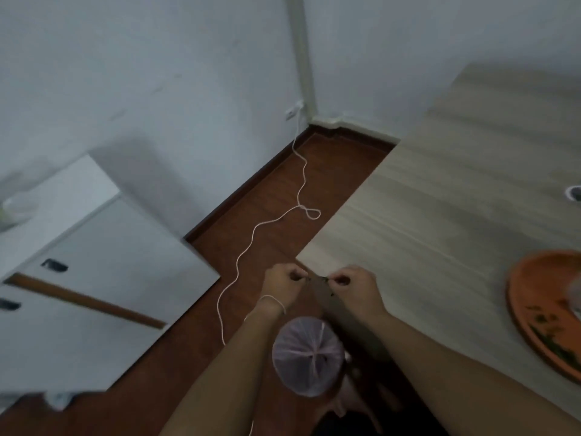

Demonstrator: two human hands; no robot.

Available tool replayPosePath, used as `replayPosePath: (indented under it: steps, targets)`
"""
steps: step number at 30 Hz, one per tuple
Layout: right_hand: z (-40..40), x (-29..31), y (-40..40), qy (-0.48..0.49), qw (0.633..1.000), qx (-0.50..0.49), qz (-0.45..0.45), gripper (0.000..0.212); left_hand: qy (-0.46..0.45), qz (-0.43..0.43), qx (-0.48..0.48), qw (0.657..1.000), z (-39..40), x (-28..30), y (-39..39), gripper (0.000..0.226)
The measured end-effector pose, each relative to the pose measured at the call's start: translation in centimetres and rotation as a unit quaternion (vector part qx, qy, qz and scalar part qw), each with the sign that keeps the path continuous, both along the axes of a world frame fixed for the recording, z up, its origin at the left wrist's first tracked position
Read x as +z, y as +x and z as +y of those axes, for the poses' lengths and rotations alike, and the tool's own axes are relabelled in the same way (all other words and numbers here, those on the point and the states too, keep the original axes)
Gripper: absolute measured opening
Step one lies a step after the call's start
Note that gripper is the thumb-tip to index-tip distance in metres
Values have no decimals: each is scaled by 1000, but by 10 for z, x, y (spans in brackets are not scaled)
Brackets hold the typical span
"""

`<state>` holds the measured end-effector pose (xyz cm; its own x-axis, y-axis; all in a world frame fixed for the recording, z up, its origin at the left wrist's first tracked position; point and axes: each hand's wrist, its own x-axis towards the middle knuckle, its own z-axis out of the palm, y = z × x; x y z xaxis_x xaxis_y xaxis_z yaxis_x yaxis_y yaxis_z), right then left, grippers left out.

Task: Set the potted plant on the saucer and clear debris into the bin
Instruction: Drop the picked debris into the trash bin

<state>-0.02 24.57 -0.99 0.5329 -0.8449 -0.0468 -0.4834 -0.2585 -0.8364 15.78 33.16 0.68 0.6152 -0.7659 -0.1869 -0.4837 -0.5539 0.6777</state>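
Observation:
My left hand (283, 283) and my right hand (352, 286) are held close together at the near-left corner of the wooden table (440, 199). Both pinch a small dark piece of debris (317, 279) stretched between their fingertips. Directly below them on the floor stands the bin (306, 357), lined with a pale pinkish bag. The orange saucer (540, 313) lies at the table's right edge with dark specks of debris on it. A blurred bit of the pot (577, 297) shows at the frame's right border; the plant itself is out of view.
A white cable (267, 225) trails over the brown floor from a wall socket (294, 111). A white cabinet (78, 278) stands at the left. A small round white object (573, 192) sits on the table at the right edge.

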Motion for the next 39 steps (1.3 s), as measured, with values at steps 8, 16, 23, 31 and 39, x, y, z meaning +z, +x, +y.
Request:
replayPosePath:
  steps: [8,16,23,31,39]
  targets:
    - [57,-29,46,14,987,141,69,10,30,62,102,992,91,-35,25,7]
    - [62,-45,57,36,979,172,104,9,19,99,135,986,98,-49,20,6]
    - [65,-55,62,85,976,163,118,9,44,99,146,983,107,-58,24,6]
    - [60,-70,30,124,965,162,165,16,64,112,124,984,119,-70,24,14]
    - [40,-64,-12,126,977,97,143,14,78,134,101,983,115,-91,13,17]
